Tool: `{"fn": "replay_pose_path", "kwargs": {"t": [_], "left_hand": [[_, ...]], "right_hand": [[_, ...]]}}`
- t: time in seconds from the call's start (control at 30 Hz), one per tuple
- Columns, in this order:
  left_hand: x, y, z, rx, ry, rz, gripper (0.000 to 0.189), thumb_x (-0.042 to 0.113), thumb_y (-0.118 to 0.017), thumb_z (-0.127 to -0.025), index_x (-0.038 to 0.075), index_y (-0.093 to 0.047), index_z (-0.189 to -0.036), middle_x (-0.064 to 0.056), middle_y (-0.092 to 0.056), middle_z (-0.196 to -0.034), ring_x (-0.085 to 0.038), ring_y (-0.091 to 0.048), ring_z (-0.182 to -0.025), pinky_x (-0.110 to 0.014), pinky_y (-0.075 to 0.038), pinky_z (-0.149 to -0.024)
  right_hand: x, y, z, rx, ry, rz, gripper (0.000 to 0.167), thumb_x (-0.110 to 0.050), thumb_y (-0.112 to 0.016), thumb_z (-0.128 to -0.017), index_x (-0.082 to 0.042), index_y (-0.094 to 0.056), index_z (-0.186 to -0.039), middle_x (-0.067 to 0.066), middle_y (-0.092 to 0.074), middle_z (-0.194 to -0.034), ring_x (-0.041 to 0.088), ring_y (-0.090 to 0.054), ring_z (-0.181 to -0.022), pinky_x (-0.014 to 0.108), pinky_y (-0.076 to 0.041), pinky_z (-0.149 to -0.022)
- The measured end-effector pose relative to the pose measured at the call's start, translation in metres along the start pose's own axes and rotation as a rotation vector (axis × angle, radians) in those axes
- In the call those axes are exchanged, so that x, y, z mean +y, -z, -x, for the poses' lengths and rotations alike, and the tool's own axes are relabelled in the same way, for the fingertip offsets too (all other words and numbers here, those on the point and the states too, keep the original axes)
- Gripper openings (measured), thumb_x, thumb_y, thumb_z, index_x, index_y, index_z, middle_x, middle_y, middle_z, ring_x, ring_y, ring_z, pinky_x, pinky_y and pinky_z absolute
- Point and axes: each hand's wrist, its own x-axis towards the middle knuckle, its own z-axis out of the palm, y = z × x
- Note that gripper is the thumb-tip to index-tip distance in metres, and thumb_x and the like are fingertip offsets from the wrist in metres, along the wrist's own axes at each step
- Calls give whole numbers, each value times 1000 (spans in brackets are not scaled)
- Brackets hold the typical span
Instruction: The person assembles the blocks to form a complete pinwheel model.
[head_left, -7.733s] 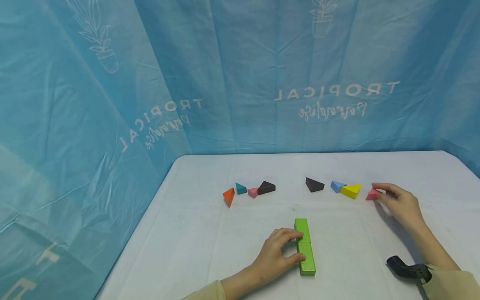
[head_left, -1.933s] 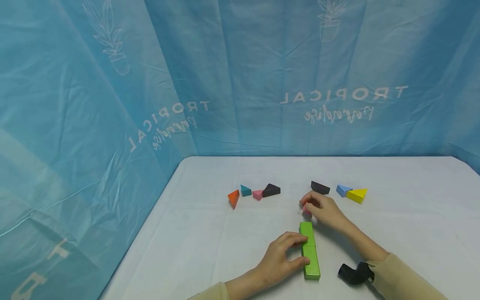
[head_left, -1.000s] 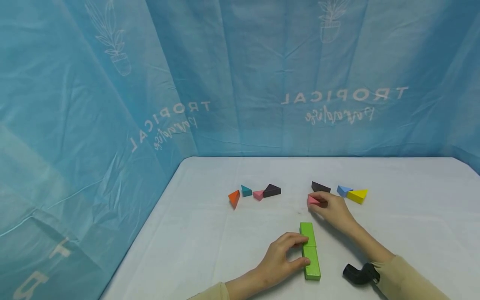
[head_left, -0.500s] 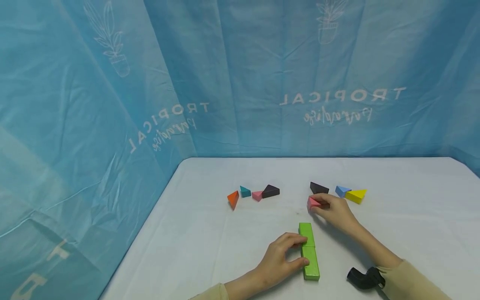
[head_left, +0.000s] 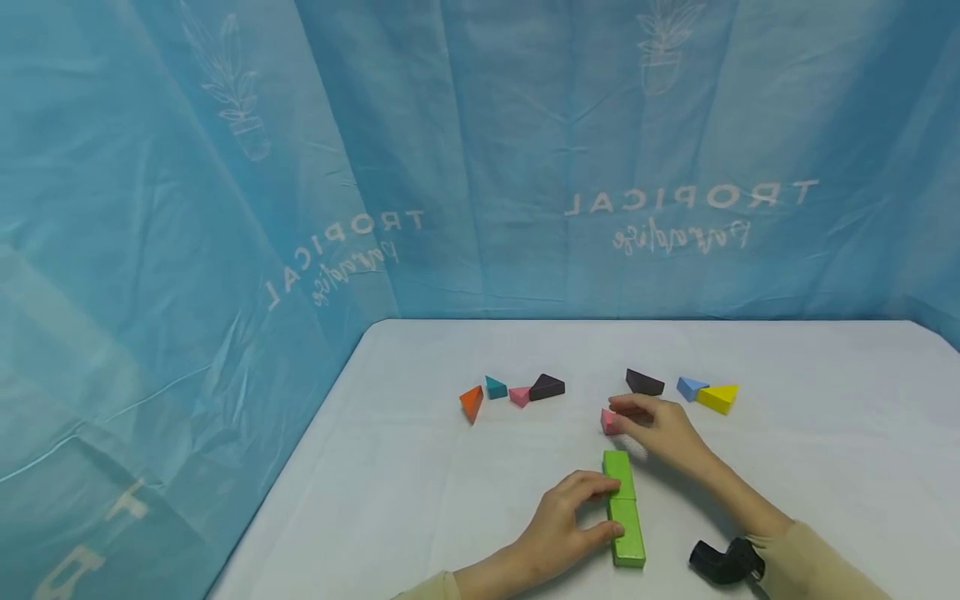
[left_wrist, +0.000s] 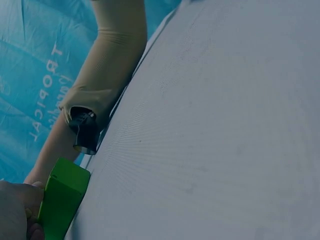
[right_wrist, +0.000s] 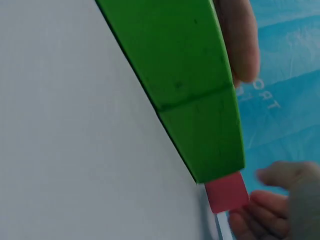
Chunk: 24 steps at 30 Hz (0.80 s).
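Two green rectangular blocks (head_left: 624,512) lie end to end in a row running away from the person. My left hand (head_left: 558,529) rests its fingertips against their left side, index finger at the far block and thumb at the near one. Just beyond the far end, my right hand (head_left: 666,433) holds a pink triangular block (head_left: 610,422) with thumb and curled fingers. The right wrist view shows that block's square face (right_wrist: 226,192) right at the end of the green row (right_wrist: 185,90), with the fingertips at its edge.
Orange (head_left: 472,403), teal (head_left: 496,388), pink (head_left: 519,396) and black (head_left: 547,387) triangular blocks lie at back left. Another black block (head_left: 644,382), a blue one (head_left: 690,387) and a yellow one (head_left: 717,398) lie behind the right hand. A black device (head_left: 726,561) sits at the right cuff.
My right hand first brought the pink block from the far right. In the last half second it has moved slightly left and nearer the green row. The left hand keeps its place.
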Motion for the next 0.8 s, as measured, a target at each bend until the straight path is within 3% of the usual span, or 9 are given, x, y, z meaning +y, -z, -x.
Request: {"fn": "replay_pose_path", "kwargs": {"t": [0.13,0.3,0.53,0.8], "left_hand": [[0,-1,0,-9,12,9,42,26,-67,-89,7,-56,-125,2,-55,-120,-2,-51,-111,-16,-42,-91],[0,0,-1,-4,9,7,42,25,-68,-88,6,-56,-125,2,-55,-120,-2,-51,-111,-17,-42,-91],[0,-1,-1,-5,7,20,42,24,-67,-89,6,-56,-125,2,-55,-120,-3,-51,-111,-18,-43,-92],[-1,-1,-1,26,-43,-26,42,22,-70,-87,5,-57,-123,0,-57,-119,-4,-52,-109,-17,-42,-91]], "right_hand": [[7,9,-2,32,-81,-126,33,-28,-60,-94,-4,-65,-117,6,-67,-111,16,-61,-103,20,-48,-84],[4,11,-8,-42,-183,-203,37,-31,-63,-92,-4,-65,-118,8,-66,-114,21,-59,-107,41,-46,-93],[4,8,-10,-132,-199,-200,32,-27,-66,-90,-5,-68,-113,8,-66,-110,22,-58,-102,39,-46,-87],[-3,5,-2,-184,-203,-198,29,-25,-64,-91,-4,-69,-111,6,-68,-104,19,-62,-95,45,-46,-90]]}}
